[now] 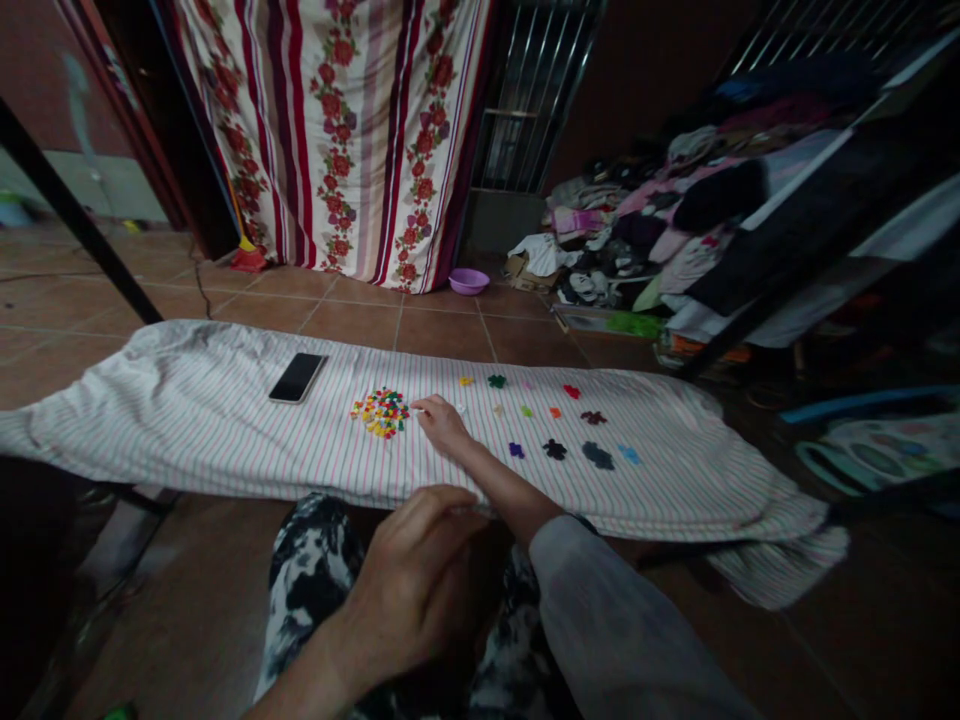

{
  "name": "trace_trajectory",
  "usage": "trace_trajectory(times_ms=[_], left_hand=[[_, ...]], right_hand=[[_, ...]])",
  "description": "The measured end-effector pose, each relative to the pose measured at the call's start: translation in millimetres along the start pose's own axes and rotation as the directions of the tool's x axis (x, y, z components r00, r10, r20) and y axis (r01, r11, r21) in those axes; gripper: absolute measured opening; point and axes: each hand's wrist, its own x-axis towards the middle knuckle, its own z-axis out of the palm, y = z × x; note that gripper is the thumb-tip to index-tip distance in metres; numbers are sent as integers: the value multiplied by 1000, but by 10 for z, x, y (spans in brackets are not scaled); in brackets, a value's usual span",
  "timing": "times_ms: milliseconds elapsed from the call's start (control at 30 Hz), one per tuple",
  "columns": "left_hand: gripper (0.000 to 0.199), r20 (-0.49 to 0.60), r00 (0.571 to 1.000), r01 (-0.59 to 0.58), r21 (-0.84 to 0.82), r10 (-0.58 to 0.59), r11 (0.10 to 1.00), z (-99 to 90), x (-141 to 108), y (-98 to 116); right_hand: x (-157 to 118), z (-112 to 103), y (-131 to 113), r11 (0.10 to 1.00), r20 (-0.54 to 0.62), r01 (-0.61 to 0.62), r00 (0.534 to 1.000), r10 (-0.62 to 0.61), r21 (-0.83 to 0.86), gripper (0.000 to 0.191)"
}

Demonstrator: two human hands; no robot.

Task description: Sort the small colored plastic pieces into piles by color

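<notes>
My right hand (442, 425) reaches over the striped cloth, its thumb and forefinger pinched at the right edge of a mixed pile of small colored pieces (384, 412). A small white piece (416, 409) shows at those fingertips. To the right lie separate groups sorted by color, among them dark green pieces (496, 382), red pieces (571, 391), brown pieces (593, 417), black pieces (554, 449), grey pieces (598, 455) and light blue pieces (629, 454). Close to the camera, my left hand (412, 575) is held above my lap with fingers curled; its palm is hidden.
A smartphone (298, 378) lies left of the pile on the striped cloth (217, 430), which covers a long low surface. Beyond it, a purple basin (469, 282) sits on the tiled floor before a floral curtain (337, 130). Heaped clothes (637, 220) fill the back right.
</notes>
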Motion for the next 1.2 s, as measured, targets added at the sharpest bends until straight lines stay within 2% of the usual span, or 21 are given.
trace_trajectory(times_ms=[33,100,233,333,600,733,867,1067,1200], left_hand=[[34,-1,1000,22,67,-22,997,-7,135,-159],[36,-30,996,93,269,-88,959,34,217,-507],[38,-74,961,269,490,-267,829,213,-34,-1161],[41,-59,938,314,556,-341,769,307,-151,-1422],[52,-145,885,431,613,-442,663,423,51,-1461],[57,-167,865,469,602,-473,646,442,168,-1621],[69,-180,840,502,615,-511,608,498,245,-1808],[74,-185,869,458,651,-459,605,553,209,-1888],[74,-184,868,457,661,-461,596,544,203,-1868]], right_hand=[[-12,65,-42,1000,28,-13,1000,13,1,34],[-34,173,-102,999,74,-52,996,52,-8,33],[-60,288,-158,989,118,-144,982,147,-39,31],[-75,325,-182,981,103,-187,976,191,-48,23],[-132,390,-239,978,57,-194,978,199,-75,15],[-156,362,-289,978,53,-190,979,195,-88,18],[-182,354,-318,975,51,-187,980,194,-116,19],[-224,401,-243,972,-18,-232,973,232,-45,13],[-259,388,-186,961,-51,-267,961,271,71,14]])
